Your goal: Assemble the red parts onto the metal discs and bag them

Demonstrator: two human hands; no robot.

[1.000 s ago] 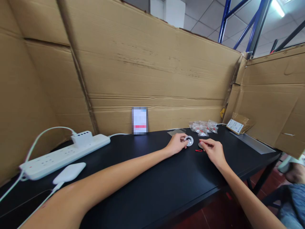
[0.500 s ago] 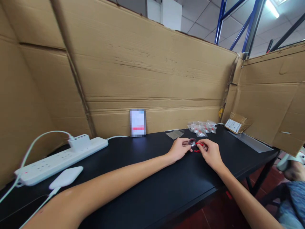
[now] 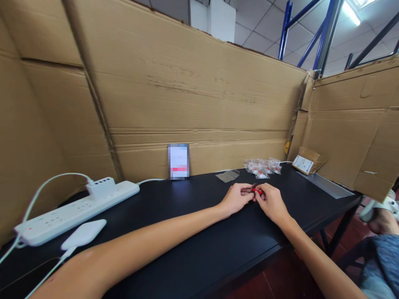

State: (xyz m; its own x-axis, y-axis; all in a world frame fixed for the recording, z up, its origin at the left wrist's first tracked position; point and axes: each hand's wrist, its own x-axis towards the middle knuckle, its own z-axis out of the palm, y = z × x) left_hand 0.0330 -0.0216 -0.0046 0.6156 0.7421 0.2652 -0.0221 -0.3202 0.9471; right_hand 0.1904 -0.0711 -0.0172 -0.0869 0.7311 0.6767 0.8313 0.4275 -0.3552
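Note:
My left hand [image 3: 237, 198] is closed on a small round, shiny disc-like piece [image 3: 254, 185], of which only a rim shows between the hands. Against it, my right hand [image 3: 272, 201] pinches a thin red cord [image 3: 258, 191]. The fingertips of both hands meet over the black table [image 3: 193, 232], and they hide most of the piece. Just beyond my left hand lies a flat clear plastic bag [image 3: 227, 176]. Several small clear bags with red bits inside [image 3: 262, 167] form a pile behind my right hand.
On the left are a white power strip [image 3: 77, 209] with a plugged-in charger and a white pad [image 3: 84, 234] on a cable. A blurred upright card [image 3: 178, 162] leans on the cardboard wall [image 3: 187, 91]. At the right sits a labelled cardboard packet [image 3: 307, 162]; another person's sleeve [image 3: 383, 257] shows.
My right hand has moved left, bringing the red cord up against the round piece. The piece, visible face-on before, is now mostly covered by fingers.

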